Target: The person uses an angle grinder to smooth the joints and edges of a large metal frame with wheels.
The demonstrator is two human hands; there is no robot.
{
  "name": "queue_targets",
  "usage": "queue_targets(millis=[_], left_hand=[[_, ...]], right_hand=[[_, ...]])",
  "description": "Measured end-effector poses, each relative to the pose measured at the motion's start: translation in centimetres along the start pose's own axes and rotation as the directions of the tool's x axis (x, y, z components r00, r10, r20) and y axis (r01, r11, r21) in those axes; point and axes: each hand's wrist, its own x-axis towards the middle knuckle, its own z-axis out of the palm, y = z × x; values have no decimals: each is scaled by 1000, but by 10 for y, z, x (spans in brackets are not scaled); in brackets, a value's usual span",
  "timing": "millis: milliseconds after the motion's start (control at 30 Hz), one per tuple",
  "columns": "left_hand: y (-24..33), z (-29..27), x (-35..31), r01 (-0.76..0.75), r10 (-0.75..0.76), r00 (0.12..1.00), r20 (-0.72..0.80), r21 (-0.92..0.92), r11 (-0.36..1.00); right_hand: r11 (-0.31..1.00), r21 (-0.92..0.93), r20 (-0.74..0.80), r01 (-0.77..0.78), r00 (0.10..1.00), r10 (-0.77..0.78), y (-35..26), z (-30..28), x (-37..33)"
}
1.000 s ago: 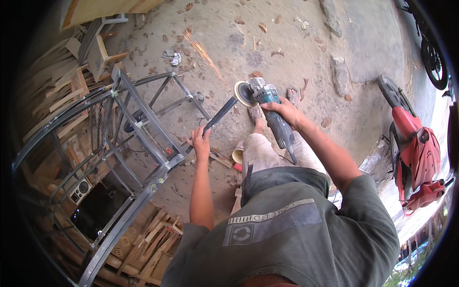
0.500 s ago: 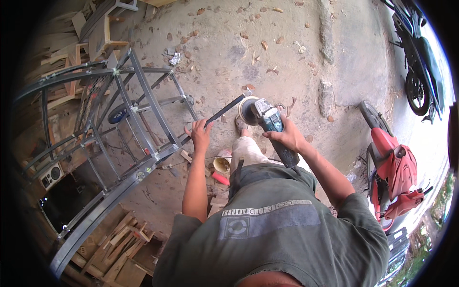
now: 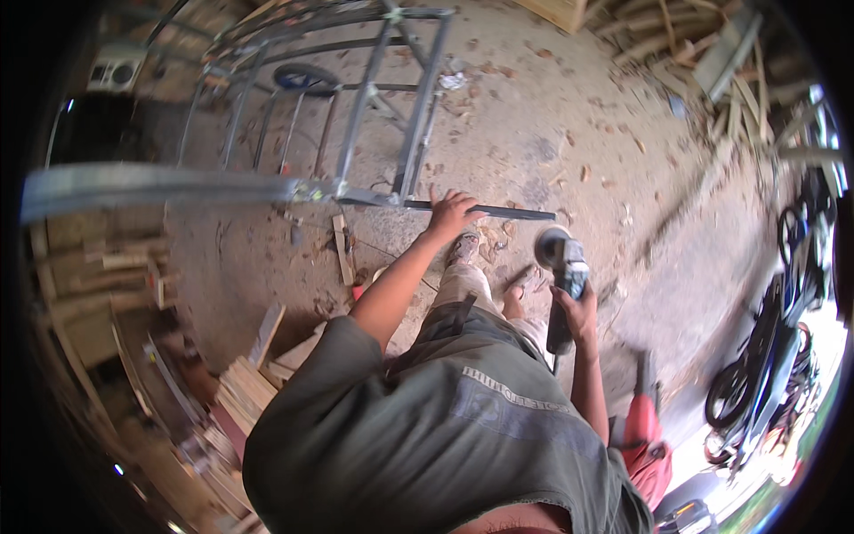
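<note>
A dark square metal bar (image 3: 516,213) sticks out sideways from the corner of a welded metal frame (image 3: 416,116). My left hand (image 3: 452,214) is closed over this bar, close to the frame's corner. In my right hand (image 3: 580,311) is an angle grinder (image 3: 569,276), gripped round its dark body. Its round disc (image 3: 551,246) sits just on the near side of the bar's free end, with a small gap seeming to part them. Whether the disc is spinning I cannot tell.
Wood pieces (image 3: 245,392) are piled at the lower left, and more scrap wood (image 3: 747,98) lies at the far right. A blue-rimmed wheel (image 3: 305,78) shows behind the frame. Motorcycles (image 3: 756,374) stand at the right, near a red one (image 3: 645,445). Dry leaves dot the floor.
My view has swung round, so the frame now lies farther up and the bar nearly level. The grinder's disc has come away from the bar's end toward me. Both hands keep their holds.
</note>
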Motion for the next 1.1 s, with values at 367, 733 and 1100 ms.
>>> queue_targets(millis=[367, 733, 1100], left_hand=[[47, -13, -52, 121, -122, 993, -5, 184, 975], [14, -254, -74, 421, -400, 270, -876, -267, 867], [-76, -504, -71, 285, -658, 400, -638, -596, 751]], right_hand=[[701, 674, -231, 231, 968, -97, 55, -94, 20], [576, 772, -319, 267, 948, -11, 136, -130, 54], [395, 918, -135, 45, 970, 203, 239, -98, 99]])
